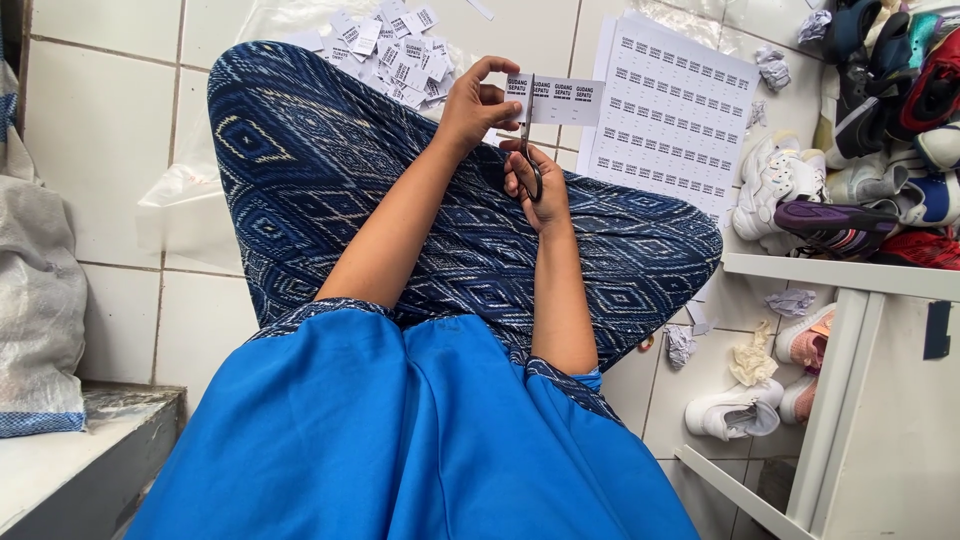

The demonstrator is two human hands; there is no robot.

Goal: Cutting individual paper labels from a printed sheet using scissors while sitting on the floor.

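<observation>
I sit on a tiled floor with blue patterned cloth over my legs. My left hand [476, 105] pinches the left end of a white paper strip of printed labels [562, 100], held out above my knees. My right hand [535, 190] grips a pair of scissors [527, 135] by the handles, blades pointing up and meeting the strip near its left end. A pile of cut label slips [395, 50] lies on the floor beyond my left knee. A stack of printed label sheets [675, 115] lies on the floor to the right of the strip.
Many sport shoes [880, 120] are heaped at the right. A white metal shelf frame [850, 350] stands at lower right, with white shoes [735, 412] and crumpled paper beneath. A grey woven sack [40, 290] leans at the left above a step [70, 460].
</observation>
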